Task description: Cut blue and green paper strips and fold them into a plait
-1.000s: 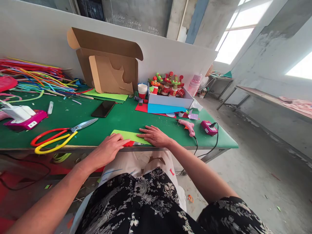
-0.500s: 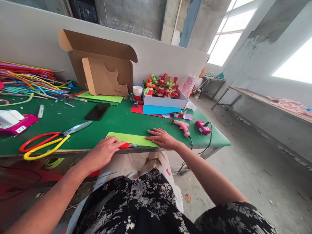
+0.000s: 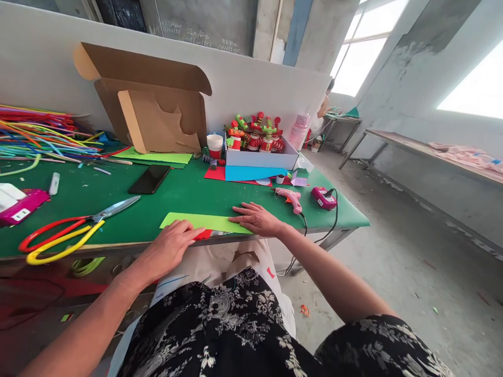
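Observation:
A light-green paper strip (image 3: 208, 222) lies along the front edge of the green table. My left hand (image 3: 176, 241) rests at its left part with the fingers curled. From under those fingers sticks a red-handled utility knife (image 3: 203, 235), its greyish metal end pointing right along the strip's near edge; much of the handle is hidden. On the strip's right end my right hand (image 3: 257, 219) lies flat, fingers spread, holding nothing. Large scissors (image 3: 84, 225) with red and yellow handles lie to the left, apart from both hands.
Behind the strip lies a black phone (image 3: 149, 179). A pink glue gun (image 3: 290, 200) and purple power socket (image 3: 324, 198) are at the right. At the back stand a cardboard box (image 3: 157, 115), paper cups (image 3: 215, 146) and a white box (image 3: 261, 158) of red-green figures. Colourful pipe cleaners (image 3: 43, 136) lie left.
The view has shifted slightly, so the table items sit a little further left. Both hands stay on the strip; the knife's metal end shows less than before.

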Demonstrator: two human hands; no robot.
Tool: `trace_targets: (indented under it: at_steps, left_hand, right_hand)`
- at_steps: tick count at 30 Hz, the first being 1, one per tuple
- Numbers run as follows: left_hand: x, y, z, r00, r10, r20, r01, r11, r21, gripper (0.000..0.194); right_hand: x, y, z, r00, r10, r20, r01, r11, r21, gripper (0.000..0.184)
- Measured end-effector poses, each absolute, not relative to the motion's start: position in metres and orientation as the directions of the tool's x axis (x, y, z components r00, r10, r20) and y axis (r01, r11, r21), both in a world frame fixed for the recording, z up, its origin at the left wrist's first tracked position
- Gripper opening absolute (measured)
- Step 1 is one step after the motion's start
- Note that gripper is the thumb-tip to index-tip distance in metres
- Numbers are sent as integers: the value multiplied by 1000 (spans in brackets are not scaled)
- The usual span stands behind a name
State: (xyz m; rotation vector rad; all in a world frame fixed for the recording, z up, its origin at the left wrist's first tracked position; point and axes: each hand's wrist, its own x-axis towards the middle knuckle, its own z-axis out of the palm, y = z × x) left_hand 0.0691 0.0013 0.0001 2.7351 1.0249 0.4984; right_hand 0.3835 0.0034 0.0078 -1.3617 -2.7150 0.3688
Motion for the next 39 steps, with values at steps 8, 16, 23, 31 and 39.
trace_targets:
  at_steps: [8, 16, 23, 31, 39]
  left_hand:
    - [76, 0, -3, 727, 631, 271, 579, -775, 252, 43]
    - [96, 3, 1, 741, 630, 235, 583, -776, 241, 44]
    - [84, 24, -8, 678, 673, 297, 639, -739, 214, 43]
    - [86, 28, -6, 683, 667, 296, 645, -742, 185, 44]
    - [77, 22, -8, 683, 673, 284, 630, -739, 237, 46]
  right_hand:
    - [384, 4, 6, -603, 797, -4, 770, 581, -262, 43]
    - [383, 3, 9, -592, 806, -25, 776, 561, -287, 43]
    - [365, 46, 7, -589, 808, 1, 765, 558, -323, 40]
    - [397, 34, 8, -584, 812, 17, 755, 550, -357, 38]
    - [399, 25, 1, -565, 824, 30, 774, 542, -327, 40]
